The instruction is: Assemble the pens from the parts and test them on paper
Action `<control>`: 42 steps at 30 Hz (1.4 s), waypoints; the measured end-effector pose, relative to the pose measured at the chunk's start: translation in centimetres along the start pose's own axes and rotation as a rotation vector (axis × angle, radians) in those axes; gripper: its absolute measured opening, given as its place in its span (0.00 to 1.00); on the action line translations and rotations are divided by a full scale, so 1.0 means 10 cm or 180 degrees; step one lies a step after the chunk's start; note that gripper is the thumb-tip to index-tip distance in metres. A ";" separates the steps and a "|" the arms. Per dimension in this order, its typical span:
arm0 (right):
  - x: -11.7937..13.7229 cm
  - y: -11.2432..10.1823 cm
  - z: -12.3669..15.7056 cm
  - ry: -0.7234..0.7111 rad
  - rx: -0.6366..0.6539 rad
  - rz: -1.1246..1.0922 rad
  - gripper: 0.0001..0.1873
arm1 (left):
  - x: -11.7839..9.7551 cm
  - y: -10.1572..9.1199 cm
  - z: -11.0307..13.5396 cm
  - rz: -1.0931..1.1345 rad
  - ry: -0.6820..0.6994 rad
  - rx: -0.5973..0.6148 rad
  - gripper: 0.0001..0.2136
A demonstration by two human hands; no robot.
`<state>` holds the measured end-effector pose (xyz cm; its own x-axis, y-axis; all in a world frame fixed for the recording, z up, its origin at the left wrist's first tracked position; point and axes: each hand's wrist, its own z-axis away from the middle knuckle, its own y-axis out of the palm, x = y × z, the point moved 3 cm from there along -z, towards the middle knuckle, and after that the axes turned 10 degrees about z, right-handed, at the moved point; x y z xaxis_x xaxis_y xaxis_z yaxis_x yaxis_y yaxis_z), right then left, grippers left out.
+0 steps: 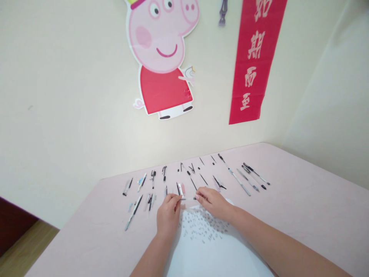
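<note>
My left hand (168, 214) is closed in a pinch on the left end of a thin, pale pen part (188, 199). My right hand (213, 202) pinches its other end, where a short dark piece shows by the fingertips. The part lies level between both hands, just above the table's near side; whether it is a refill or a clear barrel is too small to tell. Beyond the fingers are a black stick-like pen part (192, 181) and a pink-and-white piece (182, 189) beside a dark one.
Pens and pen parts lie in loose groups on the pink table (288, 192). Long assembled pens (239, 181) are at the right, a white-and-black pen (134, 212) at the left. My patterned white shirt (201, 231) is at the near edge; a wall stands behind.
</note>
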<state>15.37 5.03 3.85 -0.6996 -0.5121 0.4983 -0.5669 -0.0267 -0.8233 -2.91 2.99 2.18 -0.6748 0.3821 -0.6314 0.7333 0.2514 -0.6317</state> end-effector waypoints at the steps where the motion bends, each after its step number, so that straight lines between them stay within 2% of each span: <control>1: 0.00 0.00 0.00 0.0003 -0.0006 -0.0024 0.07 | 0.00 0.00 0.00 0.0000 0.0007 -0.0009 0.11; 5: 0.01 0.01 0.01 0.0008 0.0012 -0.0003 0.02 | -0.02 -0.01 0.00 0.0000 0.0054 -0.0059 0.11; 10: 0.01 0.04 -0.01 -0.0134 0.0097 0.0167 0.13 | -0.02 -0.02 0.00 -0.0018 0.0088 -0.0073 0.11; 14: -0.01 0.04 -0.01 -0.0109 0.0155 0.0098 0.17 | -0.02 -0.01 0.00 -0.0023 0.0049 -0.0036 0.11; 16: -0.01 0.01 -0.01 -0.0082 0.0080 0.0054 0.15 | -0.01 -0.01 0.00 -0.0027 0.0007 -0.0032 0.11; 20: 0.00 -0.01 0.01 -0.0010 -0.0023 -0.0012 0.03 | 0.00 0.00 0.00 -0.0006 0.0001 -0.0030 0.11; 23: 0.00 0.01 0.01 -0.0012 -0.0021 0.0038 0.02 | 0.00 0.00 0.00 0.0001 -0.0001 -0.0029 0.11; 31: -0.01 0.02 -0.01 -0.0055 0.0137 0.0222 0.16 | -0.02 0.00 -0.01 0.0017 0.0047 -0.0074 0.11; 33: 0.00 0.01 -0.01 -0.0019 0.0112 0.0152 0.14 | -0.01 0.01 -0.01 0.0026 0.0051 -0.0090 0.11; 37: 0.01 0.00 0.01 0.0002 0.0035 0.0005 0.03 | -0.01 0.01 -0.01 0.0050 0.0067 -0.0097 0.11; 42: 0.00 0.03 0.01 -0.0061 -0.0024 0.0052 0.01 | -0.01 -0.01 0.00 0.0005 0.0035 -0.0080 0.11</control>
<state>15.23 4.91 3.56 -0.7004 -0.5288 0.4794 -0.5587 -0.0118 -0.8293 -2.87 2.94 2.34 -0.6727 0.3923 -0.6273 0.7364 0.2730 -0.6190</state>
